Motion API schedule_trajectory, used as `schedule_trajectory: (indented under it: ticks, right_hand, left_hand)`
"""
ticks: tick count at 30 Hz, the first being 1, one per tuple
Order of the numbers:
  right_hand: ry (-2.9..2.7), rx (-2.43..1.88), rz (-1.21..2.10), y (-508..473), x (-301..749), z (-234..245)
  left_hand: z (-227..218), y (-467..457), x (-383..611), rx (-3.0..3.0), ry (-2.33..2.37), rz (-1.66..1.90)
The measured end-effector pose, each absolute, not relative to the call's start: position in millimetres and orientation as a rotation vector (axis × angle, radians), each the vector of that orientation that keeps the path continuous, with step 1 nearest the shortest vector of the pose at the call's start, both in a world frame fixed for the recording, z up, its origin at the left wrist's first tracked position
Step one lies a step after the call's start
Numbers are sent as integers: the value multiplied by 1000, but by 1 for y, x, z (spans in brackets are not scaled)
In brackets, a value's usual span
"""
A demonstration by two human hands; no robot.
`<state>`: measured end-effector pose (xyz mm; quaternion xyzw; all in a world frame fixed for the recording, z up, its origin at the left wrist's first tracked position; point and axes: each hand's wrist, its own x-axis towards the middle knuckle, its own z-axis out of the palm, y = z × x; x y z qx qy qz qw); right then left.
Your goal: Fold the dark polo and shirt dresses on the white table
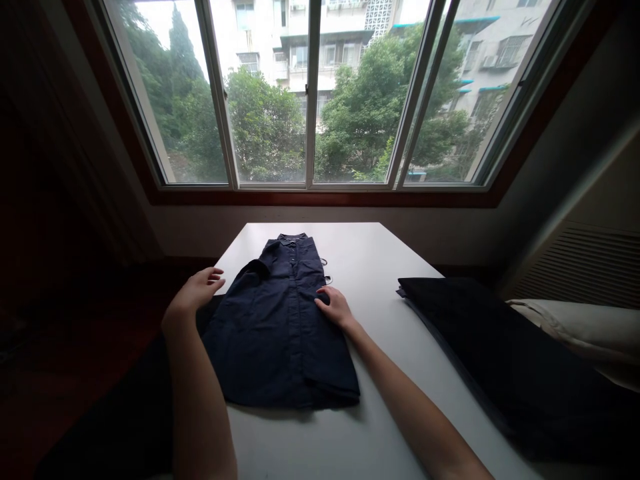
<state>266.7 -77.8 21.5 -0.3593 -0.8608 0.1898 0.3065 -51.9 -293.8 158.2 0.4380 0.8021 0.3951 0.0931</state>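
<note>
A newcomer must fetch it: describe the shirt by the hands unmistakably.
Below the wide window stands a white table. On its left part lies a navy shirt, collar toward the window, the left hand beside it and the right hand on its edge. Unlike the dark folded cloth to the right, it shows a collar and buttoned front.

**Dark shirt flat on a white table**

A navy shirt (280,327) lies buttoned on the white table (380,280). The right hand (334,305) presses its right edge; the left hand (200,288) hovers, fingers spread, beside the left sleeve. Dark folded cloth (500,353), perhaps more garments, lies at right.
</note>
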Motion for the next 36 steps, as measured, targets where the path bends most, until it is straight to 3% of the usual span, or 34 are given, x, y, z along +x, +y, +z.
schedule_trajectory:
  ticks: [4,13,22,28,33,36]
  right_hand:
    - [-2292,-947,477,-82,266,23]
    - [-2301,-989,434,-89,268,33]
    - [-2742,-777,336,-203,269,71]
    - [-2880,-941,298,-248,295,84]
    - [-2891,-990,430,-238,323,85]
    - [-2753,-959,687,-229,333,85]
  left_hand:
    - [141,-239,-4,1604,2272,1169]
    - [25,-167,79,1671,2554,631]
    - [21,-167,73,1709,2606,594]
    - [21,-167,74,1699,2590,618]
    - [22,-167,73,1687,2576,618]
    - [22,-167,73,1682,2588,625]
